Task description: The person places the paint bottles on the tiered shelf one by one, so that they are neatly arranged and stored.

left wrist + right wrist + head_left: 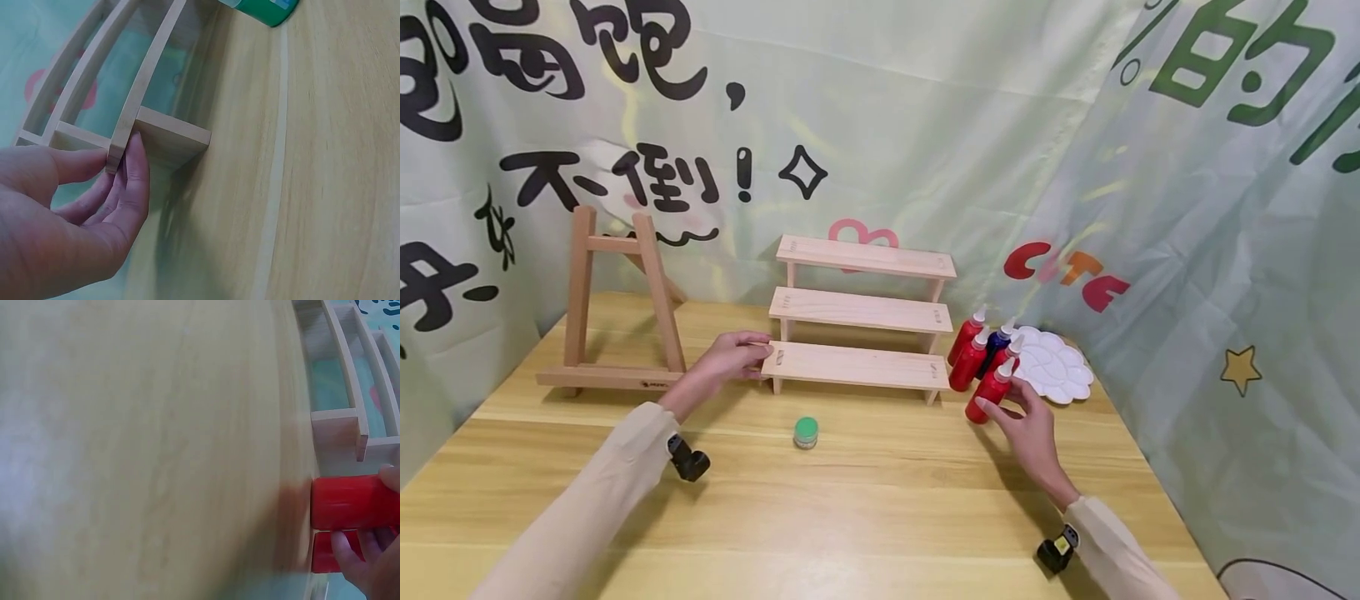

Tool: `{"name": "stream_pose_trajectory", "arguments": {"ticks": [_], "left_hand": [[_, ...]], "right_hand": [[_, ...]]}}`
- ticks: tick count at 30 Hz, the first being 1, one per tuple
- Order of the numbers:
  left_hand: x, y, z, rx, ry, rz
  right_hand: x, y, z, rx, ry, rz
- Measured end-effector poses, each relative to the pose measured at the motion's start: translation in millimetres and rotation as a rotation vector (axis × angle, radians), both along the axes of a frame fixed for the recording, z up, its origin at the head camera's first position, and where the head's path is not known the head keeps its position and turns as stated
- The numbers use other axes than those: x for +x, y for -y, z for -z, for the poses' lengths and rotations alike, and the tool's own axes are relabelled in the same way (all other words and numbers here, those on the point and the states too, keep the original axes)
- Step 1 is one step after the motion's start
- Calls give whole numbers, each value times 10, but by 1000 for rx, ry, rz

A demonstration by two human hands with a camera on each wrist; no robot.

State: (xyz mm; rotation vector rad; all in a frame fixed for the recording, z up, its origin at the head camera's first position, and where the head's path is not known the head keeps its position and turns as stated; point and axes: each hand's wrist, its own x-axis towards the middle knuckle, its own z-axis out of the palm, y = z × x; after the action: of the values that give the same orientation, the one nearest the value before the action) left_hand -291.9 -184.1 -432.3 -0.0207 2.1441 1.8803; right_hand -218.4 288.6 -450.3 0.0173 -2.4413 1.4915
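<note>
Apparently mid-arranging, the left hand (733, 363) pinches the left end of the wooden rack (861, 311) while the right hand (1028, 427) grips a red bottle (988, 394) beside its right end, likely calling next for steady placement.

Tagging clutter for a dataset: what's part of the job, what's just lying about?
Job:
pale wooden three-tier rack, left hand grips it
red plastic bottle, white nozzle, in right hand
probably nearby red bottles, dark blue bottle

Apparently lying about:
white scalloped palette
brown wooden easel
small round green-lidded jar
</note>
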Motion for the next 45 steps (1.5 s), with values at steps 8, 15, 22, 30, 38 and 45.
{"name": "stream_pose_trajectory", "arguments": {"ticks": [8, 15, 22, 30, 38, 45], "left_hand": [[-6, 15, -67, 39, 38, -43], [31, -11, -79, 74, 55, -80], [53, -48, -51, 41, 15, -73], [36, -36, -44, -32, -7, -64], [-57, -83, -213, -95, -102, -226], [-230, -89, -419, 5, -125, -220]], "right_hand": [[-20, 24, -153, -10, -50, -14], [-47, 8, -381, 10, -157, -52], [-132, 117, -625, -32, -174, -73], [-342, 253, -862, -39, -74, -95], [-530, 412, -980, -75, -97, -166], [-681, 601, -1111, -117, -95, -177]]}}
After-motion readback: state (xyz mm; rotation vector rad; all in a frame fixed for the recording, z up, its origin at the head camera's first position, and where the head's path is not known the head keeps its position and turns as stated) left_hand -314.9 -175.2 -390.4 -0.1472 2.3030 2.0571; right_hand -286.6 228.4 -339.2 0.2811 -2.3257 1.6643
